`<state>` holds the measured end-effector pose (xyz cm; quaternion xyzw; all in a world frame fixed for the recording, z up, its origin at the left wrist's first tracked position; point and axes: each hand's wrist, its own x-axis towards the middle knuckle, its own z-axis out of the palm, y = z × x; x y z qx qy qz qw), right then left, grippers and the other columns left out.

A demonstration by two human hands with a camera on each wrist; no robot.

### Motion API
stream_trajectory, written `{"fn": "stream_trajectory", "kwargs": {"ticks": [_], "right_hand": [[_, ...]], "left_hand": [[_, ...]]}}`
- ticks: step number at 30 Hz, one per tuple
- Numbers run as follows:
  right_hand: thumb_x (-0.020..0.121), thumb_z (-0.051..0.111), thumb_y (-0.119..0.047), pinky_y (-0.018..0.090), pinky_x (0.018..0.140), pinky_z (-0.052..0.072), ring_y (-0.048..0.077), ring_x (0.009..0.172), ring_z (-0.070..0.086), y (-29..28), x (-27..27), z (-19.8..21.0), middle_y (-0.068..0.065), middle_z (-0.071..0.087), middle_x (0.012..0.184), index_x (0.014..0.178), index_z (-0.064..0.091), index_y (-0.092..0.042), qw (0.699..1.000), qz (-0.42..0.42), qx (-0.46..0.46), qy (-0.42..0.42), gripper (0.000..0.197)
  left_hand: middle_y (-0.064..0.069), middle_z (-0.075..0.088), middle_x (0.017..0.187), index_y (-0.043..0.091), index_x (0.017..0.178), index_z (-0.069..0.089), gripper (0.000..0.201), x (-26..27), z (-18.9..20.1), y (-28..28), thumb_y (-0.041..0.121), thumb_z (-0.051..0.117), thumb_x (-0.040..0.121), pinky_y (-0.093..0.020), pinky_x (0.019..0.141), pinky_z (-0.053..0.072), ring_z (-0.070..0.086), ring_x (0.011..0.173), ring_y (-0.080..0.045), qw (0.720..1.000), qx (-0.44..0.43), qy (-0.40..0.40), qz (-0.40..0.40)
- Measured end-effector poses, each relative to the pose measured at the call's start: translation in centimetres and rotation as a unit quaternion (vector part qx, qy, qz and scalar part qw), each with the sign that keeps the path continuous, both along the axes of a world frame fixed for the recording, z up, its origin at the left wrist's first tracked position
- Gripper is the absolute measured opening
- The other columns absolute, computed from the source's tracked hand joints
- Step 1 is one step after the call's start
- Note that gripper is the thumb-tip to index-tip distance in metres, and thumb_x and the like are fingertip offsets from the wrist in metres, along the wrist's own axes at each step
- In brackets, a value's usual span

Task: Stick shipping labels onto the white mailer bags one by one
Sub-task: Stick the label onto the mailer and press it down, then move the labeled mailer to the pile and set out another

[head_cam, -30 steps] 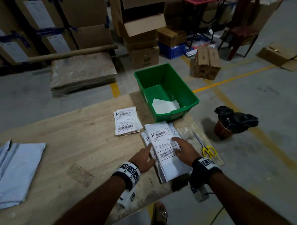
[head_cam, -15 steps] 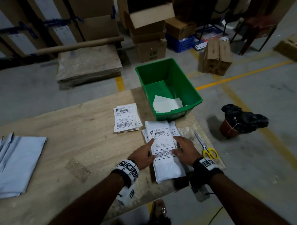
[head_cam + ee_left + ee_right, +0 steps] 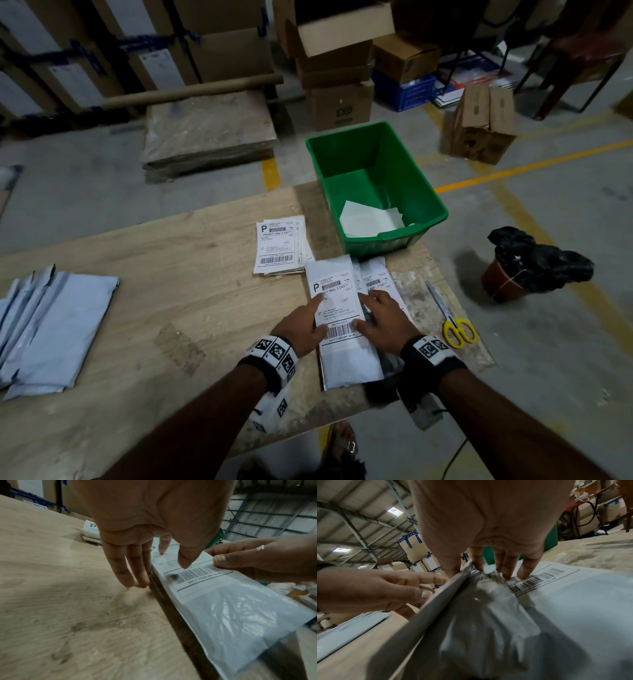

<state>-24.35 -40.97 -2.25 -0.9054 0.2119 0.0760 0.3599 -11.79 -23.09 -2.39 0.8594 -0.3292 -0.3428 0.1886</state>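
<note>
A white mailer bag (image 3: 349, 363) (image 3: 240, 615) with a shipping label (image 3: 337, 308) stuck on it lies on top of other labelled mailers (image 3: 380, 281) near the table's right end. My left hand (image 3: 308, 318) (image 3: 145, 555) is flat, with index finger and thumb pressing the label and the other fingers on the wood beside the bag. My right hand (image 3: 376, 308) (image 3: 496, 568) has its thumb on the barcode and its straight fingers on the labelled mailer (image 3: 573, 601) underneath, along the top bag's right edge. Loose labels (image 3: 277, 245) lie stacked just beyond. Unlabelled mailers (image 3: 51, 329) sit far left.
A green bin (image 3: 428, 205) with white backing sheets stands at the table's far right corner. Yellow-handled scissors (image 3: 452, 325) lie right of the mailers, near the table edge. On the floor are a pot with a black bag (image 3: 537, 263) and cardboard boxes (image 3: 483, 123).
Both hands have slid the top labelled mailer away from the table's front edge, toward the green bin, onto the labelled stack. My fingers have moved up along the label.
</note>
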Motion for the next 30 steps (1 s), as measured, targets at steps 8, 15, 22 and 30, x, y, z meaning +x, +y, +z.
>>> {"fn": "stream_trajectory", "kwargs": {"ticks": [8, 15, 22, 30], "right_hand": [[0.083, 0.066, -0.044, 0.037, 0.108, 0.035, 0.025, 0.135, 0.035, -0.7, -0.4, -0.3, 0.007, 0.037, 0.146, 0.146, 0.033, -0.020, 0.998, 0.020, -0.024, 0.051, 0.075], [0.085, 0.067, -0.038, 0.038, 0.107, 0.035, 0.027, 0.132, 0.037, -0.9, -0.4, -0.4, 0.010, 0.043, 0.141, 0.141, 0.039, -0.013, 0.999, 0.028, -0.008, 0.018, 0.068], [0.084, 0.065, -0.014, 0.038, 0.078, 0.050, 0.026, 0.086, 0.059, -0.2, -0.3, 1.2, 0.007, 0.059, 0.094, 0.094, 0.066, -0.013, 0.986, -0.016, -0.044, -0.161, 0.010], [0.087, 0.061, -0.010, 0.025, 0.070, 0.042, 0.011, 0.075, 0.052, 6.0, 3.4, 4.4, -0.003, 0.059, 0.083, 0.083, 0.066, -0.015, 0.982, 0.068, -0.036, -0.175, 0.008]], "left_hand": [[-0.009, 0.034, 0.145, 0.037, 0.151, 0.008, 0.079, -0.4, 0.5, 0.0, 0.063, 0.046, 0.087, -0.044, 0.098, 0.044, 0.043, 0.126, -0.030, 0.980, 0.121, -0.127, -0.092], [-0.010, 0.035, 0.146, 0.034, 0.152, 0.007, 0.080, -0.1, 0.1, 0.4, 0.062, 0.047, 0.088, -0.043, 0.101, 0.043, 0.043, 0.126, -0.029, 0.986, 0.099, -0.108, -0.081], [-0.007, 0.040, 0.140, 0.033, 0.152, 0.015, 0.070, 0.7, 1.0, 2.0, 0.052, 0.047, 0.092, -0.041, 0.102, 0.041, 0.044, 0.125, -0.026, 0.992, 0.036, -0.102, -0.069], [0.002, 0.059, 0.125, 0.028, 0.130, 0.053, 0.039, 4.0, 2.4, 7.4, 0.043, 0.048, 0.094, -0.034, 0.098, 0.044, 0.056, 0.114, -0.018, 0.993, -0.024, -0.117, -0.015]]}}
